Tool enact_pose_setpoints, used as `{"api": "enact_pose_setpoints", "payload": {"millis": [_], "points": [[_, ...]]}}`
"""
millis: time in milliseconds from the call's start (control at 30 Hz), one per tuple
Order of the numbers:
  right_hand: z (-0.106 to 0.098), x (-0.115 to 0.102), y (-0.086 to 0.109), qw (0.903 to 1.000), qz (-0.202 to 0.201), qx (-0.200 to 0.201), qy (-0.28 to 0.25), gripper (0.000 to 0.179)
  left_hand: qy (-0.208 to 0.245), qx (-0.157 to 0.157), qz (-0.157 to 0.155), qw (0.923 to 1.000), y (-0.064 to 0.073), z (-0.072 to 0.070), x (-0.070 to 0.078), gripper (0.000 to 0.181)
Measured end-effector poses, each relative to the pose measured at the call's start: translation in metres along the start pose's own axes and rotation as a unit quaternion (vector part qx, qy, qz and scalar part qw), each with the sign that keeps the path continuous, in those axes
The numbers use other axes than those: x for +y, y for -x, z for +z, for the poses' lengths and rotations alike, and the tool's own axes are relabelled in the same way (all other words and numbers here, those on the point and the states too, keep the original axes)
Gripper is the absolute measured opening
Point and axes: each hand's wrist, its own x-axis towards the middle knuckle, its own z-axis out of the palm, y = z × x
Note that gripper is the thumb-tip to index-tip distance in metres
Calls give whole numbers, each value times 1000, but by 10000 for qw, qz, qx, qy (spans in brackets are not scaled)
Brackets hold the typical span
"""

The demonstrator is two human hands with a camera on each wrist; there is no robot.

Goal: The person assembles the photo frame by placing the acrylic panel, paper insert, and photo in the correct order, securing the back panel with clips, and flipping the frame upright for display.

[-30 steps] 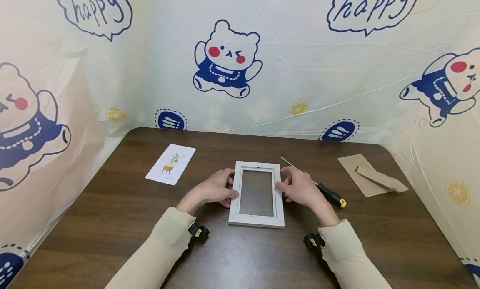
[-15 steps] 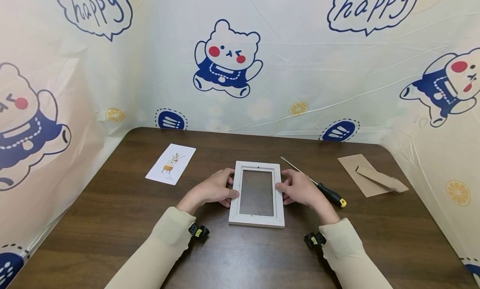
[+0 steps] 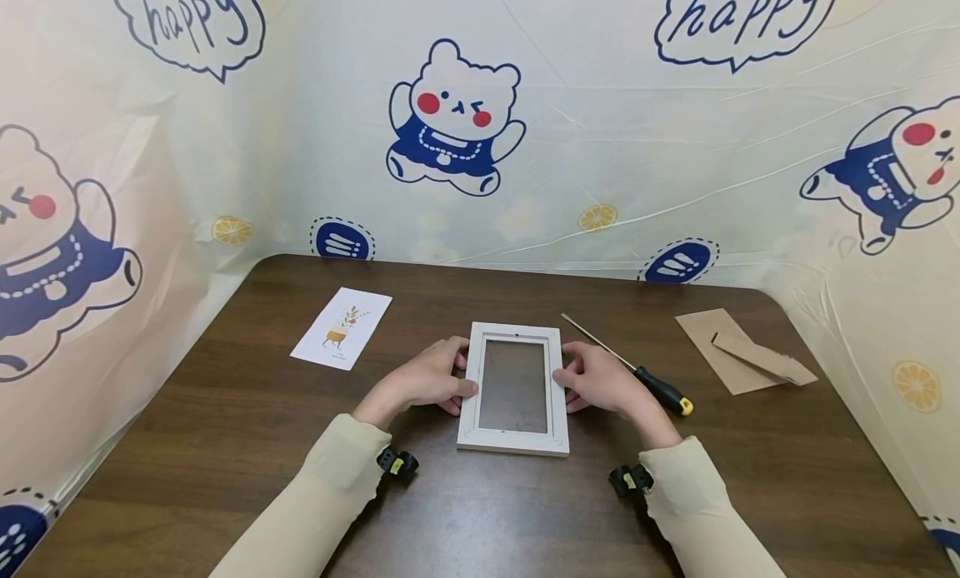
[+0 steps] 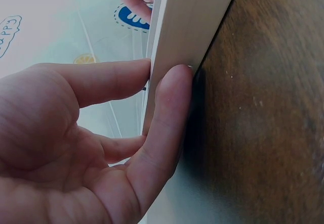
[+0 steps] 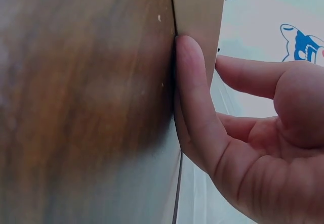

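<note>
A white picture frame lies flat on the brown table, its long sides running away from me. Dark table tone shows through its middle pane. My left hand grips the left side, thumb on the upper face. In the left wrist view, a fingertip presses against the pale side wall, low by the tabletop. My right hand holds the opposite side, thumb at the top edge; the right wrist view has a fingertip on that side wall. What lies under the frame is hidden.
A screwdriver with a black and yellow handle lies just beyond my right hand. Far right, a brown backing board has a stand leg hinged on it. A white card with a plant drawing lies at left. A printed curtain surrounds the table.
My right thumb and fingers have shifted very slightly at the frame's right side. The frame, the left hand and the other things stay where they were.
</note>
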Motion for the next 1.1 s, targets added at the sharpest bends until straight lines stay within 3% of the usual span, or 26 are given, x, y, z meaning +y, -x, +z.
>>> {"api": "enact_pose_setpoints", "payload": {"millis": [733,967,1100], "points": [[0,1,1,9998,148,121,30,56,-144,-35,3,9999,-4,-1,-2,72],[1,0,1,9997,189,161,8,56,-627,108,178,9978,-3,-13,-2,71],[2,-1,-1,9997,171,158,52,55,-1140,459,347,9918,-2,-29,-4,69]]}}
